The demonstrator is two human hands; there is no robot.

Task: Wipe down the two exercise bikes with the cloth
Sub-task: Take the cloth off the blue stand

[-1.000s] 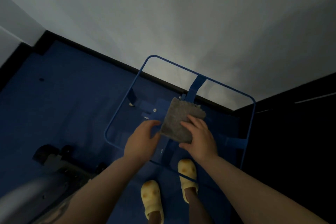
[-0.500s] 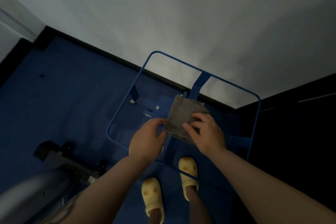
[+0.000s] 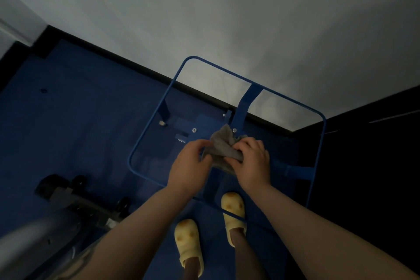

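A grey cloth (image 3: 222,145) is bunched up between both my hands, above a blue metal frame (image 3: 250,98). My left hand (image 3: 191,166) grips its left side with curled fingers. My right hand (image 3: 252,161) pinches and crumples its right side. Part of an exercise bike (image 3: 68,195), a dark base with small wheels and a grey tube, lies at the lower left, apart from my hands.
The blue frame stands on a blue floor against a pale wall (image 3: 227,18) with a black skirting board. A dark panel (image 3: 363,154) fills the right side. My feet in yellow slippers (image 3: 234,211) stand just under the frame's near edge.
The cloth was a flat folded square; now both hands have crumpled it into a bunch. My hands have drawn closer together.
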